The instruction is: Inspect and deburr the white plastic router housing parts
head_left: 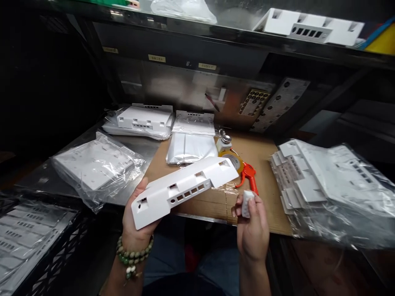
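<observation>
1. Head view, hands: the two are well apart. The left hand [137, 226] grips one end of a white plastic cover [185, 191]; the right hand [254, 230] pinches a small white pad [247, 203] between thumb and fingers, clear of the cover.
2. Head view, place: the cover is held up over the front edge of the desk [143, 146], in front of a cardboard sheet [212, 205]. An orange-red air gun [251, 181] lies on the sheet, beyond the right hand.
3. Head view, handling: it seems best to keep the left grip firm, since the far end looks unsupported, and to use the pad lightly and flat, easing round the cut-outs so that fibres do not snag.
4. Head view, direction: the cover's long axis slants from the left hand, near the front edge, rightward and back toward the air gun. Its slotted face is turned up toward the wearer.
</observation>
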Demonstrator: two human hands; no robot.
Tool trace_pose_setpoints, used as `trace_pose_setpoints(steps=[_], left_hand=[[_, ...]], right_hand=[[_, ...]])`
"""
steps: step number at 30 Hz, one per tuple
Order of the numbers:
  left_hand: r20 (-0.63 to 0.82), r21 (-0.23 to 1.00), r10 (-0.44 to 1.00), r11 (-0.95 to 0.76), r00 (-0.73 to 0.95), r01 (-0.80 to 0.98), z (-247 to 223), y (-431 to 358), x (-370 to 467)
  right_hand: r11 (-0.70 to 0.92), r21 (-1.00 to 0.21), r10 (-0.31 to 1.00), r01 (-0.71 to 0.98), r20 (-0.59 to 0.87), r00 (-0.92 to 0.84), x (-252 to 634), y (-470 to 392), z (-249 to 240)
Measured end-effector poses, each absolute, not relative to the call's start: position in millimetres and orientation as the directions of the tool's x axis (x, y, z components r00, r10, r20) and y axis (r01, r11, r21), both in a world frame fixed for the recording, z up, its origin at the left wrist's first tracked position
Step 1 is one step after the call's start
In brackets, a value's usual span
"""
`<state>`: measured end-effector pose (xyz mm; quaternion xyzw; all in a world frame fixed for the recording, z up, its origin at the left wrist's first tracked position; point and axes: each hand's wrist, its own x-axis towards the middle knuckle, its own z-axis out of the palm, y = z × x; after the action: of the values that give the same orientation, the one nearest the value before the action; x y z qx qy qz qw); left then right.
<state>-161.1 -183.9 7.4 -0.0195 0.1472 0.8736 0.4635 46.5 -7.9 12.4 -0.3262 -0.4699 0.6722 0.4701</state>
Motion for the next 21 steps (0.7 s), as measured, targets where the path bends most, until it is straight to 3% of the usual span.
trace_pose_setpoints(steps=[3,8,11,15,21], left_hand=[[-0.089,0.190,0.911,-0.380,-0.402,-0.905,15,-181,-158],[-0.198,0.245,0.794,-0.527,-0.574,-0.814,51,-164,-142],[-0.191,0.302,0.797,-0.508,-0.573,-0.807,56,-161,-137],[-0.044,0.367,0.869,-0.446,-0.494,-0.817,37,-169,-140],[0.045,0.405,0.904,-0.405,-0.425,-0.820,24,-174,-140]], right_hand=[[-0.093,-0.950,0.941,-0.297,0.013,-0.339,49,-4,9],[-0.080,-0.963,0.945,-0.257,0.009,-0.327,51,7,-2],[-0.182,-0.948,0.939,-0.259,-0.090,-0.331,49,14,-6],[-0.340,-0.892,0.904,-0.298,-0.222,-0.366,45,13,0],[-0.437,-0.840,0.852,-0.321,-0.271,-0.449,42,3,18]])
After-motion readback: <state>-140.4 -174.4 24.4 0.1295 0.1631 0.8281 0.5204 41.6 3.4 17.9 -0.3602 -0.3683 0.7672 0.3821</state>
